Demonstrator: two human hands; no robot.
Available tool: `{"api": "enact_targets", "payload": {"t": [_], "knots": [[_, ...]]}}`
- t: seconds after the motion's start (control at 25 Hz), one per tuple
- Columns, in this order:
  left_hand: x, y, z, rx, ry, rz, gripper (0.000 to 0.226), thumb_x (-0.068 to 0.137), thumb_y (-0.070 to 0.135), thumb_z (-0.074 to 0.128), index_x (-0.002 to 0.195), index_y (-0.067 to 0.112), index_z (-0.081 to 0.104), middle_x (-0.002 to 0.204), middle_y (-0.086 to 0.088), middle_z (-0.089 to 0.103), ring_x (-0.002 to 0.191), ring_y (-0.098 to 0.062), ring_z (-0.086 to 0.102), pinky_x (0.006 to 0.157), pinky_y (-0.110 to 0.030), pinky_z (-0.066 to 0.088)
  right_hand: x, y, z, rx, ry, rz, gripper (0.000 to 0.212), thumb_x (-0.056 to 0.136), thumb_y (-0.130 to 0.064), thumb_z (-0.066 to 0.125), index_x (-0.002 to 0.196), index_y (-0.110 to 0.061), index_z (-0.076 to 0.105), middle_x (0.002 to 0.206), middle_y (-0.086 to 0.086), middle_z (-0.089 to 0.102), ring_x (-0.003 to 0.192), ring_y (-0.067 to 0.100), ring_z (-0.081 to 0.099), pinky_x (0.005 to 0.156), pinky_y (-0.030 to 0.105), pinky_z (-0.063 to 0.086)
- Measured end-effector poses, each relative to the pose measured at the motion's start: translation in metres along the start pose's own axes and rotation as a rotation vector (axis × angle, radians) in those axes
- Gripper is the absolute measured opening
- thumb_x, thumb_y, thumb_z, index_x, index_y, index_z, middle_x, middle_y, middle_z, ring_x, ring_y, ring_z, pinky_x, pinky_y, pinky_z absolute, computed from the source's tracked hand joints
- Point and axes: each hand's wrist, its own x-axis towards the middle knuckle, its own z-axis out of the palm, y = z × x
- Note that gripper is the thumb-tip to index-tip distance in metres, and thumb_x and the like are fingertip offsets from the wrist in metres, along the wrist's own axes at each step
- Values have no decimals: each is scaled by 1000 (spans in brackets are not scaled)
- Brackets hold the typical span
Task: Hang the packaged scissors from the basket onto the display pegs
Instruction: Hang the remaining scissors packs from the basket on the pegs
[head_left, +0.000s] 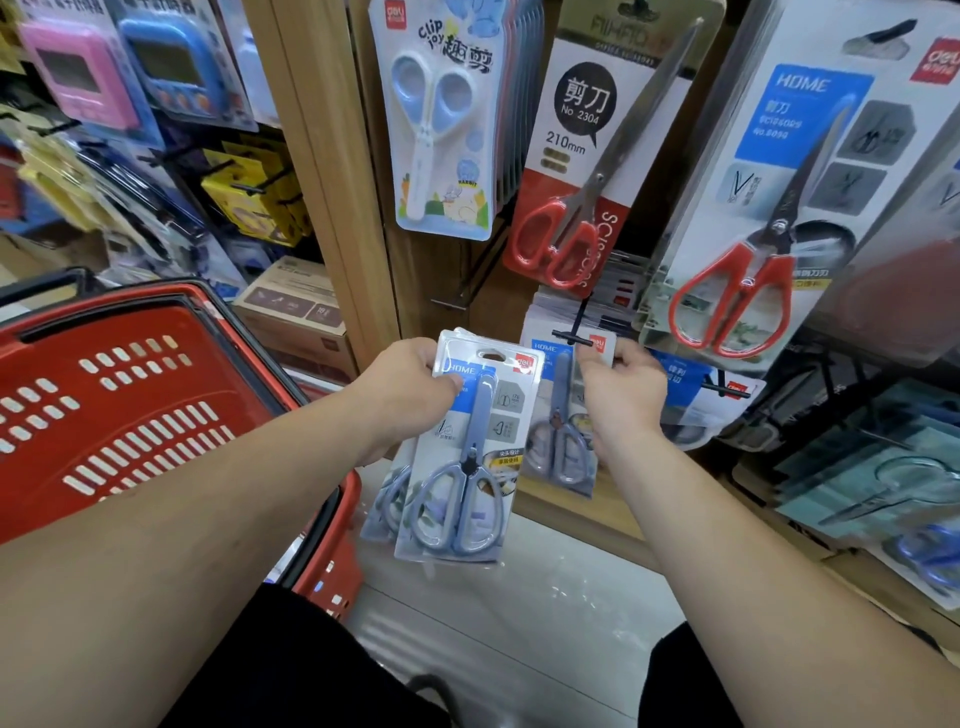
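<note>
Gripping spare packs (467, 457) in the left hand (400, 384) at centre, hang-holes up ready for threading, and pinching with the right hand (623, 389) the pack (556, 415) at one o'clock, likely seating it on the peg (571, 335), basket (119, 312) at nine.

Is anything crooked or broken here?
Nothing looks broken or spilled. The scissors packs gripped by the left hand lean sideways and fan apart, not yet hung. The middle red-handled scissors pack hangs slanted.

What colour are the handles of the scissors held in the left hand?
Grey-blue handles; head view.
</note>
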Motion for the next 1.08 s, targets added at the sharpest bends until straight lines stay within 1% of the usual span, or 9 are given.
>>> {"api": "enact_targets", "payload": {"t": [0.16, 0.24, 0.44, 0.52, 0.6, 0.72, 0.84, 1.0, 1.08], "knots": [[-1, -1, 1, 6, -12, -16, 29, 109, 24, 57, 137, 22, 60, 125, 1, 72, 106, -19, 70, 63, -30, 57, 3, -2, 3, -122, 44, -25, 14, 97, -24, 72, 83, -24, 68, 84, 1, 72, 74, 18, 65, 71, 33, 53], [0, -2, 2, 3, -18, -19, 32, 108, 25, 58, 140, 23, 58, 131, 1, 71, 113, -21, 69, 66, -31, 59, 2, -2, 2, -178, 65, -24, 12, 95, -28, 74, 102, -20, 68, 102, 5, 74, 91, 23, 71, 83, 38, 57], [5, -2, 8, -16, -57, -39, 28, 106, 26, 61, 134, 24, 60, 131, 1, 71, 116, -22, 68, 70, -31, 61, -26, -1, -13, -290, 27, -10, 53, 97, -32, 72, 143, -18, 48, 140, 5, 50, 110, 19, 57, 102, 37, 48], [9, -3, 13, -38, -76, -19, 21, 105, 28, 63, 125, 22, 64, 125, 1, 74, 113, -20, 71, 78, -36, 65, -41, -1, -19, -210, -94, 41, 37, 104, -38, 61, 136, -21, 57, 135, -2, 61, 109, 14, 62, 97, 37, 53], [15, -3, 19, -95, -106, 1, 16, 103, 30, 66, 114, 19, 66, 116, -1, 78, 108, -20, 75, 86, -44, 65, -51, -9, -29, -20, -188, 155, 26, 107, -41, 55, 115, -21, 70, 110, -5, 79, 99, 13, 75, 85, 41, 64], [19, 3, 31, -192, -185, 16, 18, 101, 28, 70, 108, 12, 66, 105, -3, 82, 104, -19, 77, 93, -50, 63, -51, -12, -49, 43, -209, 72, 27, 98, -43, 70, 114, -22, 70, 100, -5, 81, 94, 12, 77, 81, 39, 64], [18, 11, 46, -190, -345, 59, 14, 96, 17, 76, 97, 11, 64, 100, -8, 82, 99, -22, 79, 90, -46, 63, -49, -4, -64, 26, -170, 54, 28, 89, -20, 84, 111, -23, 66, 90, -1, 80, 90, 19, 78, 75, 39, 60], [14, 16, 50, -171, -581, 81, 33, 91, -10, 72, 120, 0, 62, 109, -14, 81, 104, -25, 78, 85, -36, 66, -41, -4, -81, 57, -118, 113, 22, 88, -6, 82, 104, -16, 71, 89, 2, 81, 87, 23, 79, 77, 41, 63], [16, 15, 48, -102, -566, 98, 34, 93, -9, 70, 125, 0, 61, 109, -11, 81, 106, -22, 78, 89, -39, 64, -39, -6, -85, 88, -91, 123, 22, 87, -7, 84, 102, -13, 69, 92, 4, 82, 86, 21, 79, 77, 39, 64]]}}
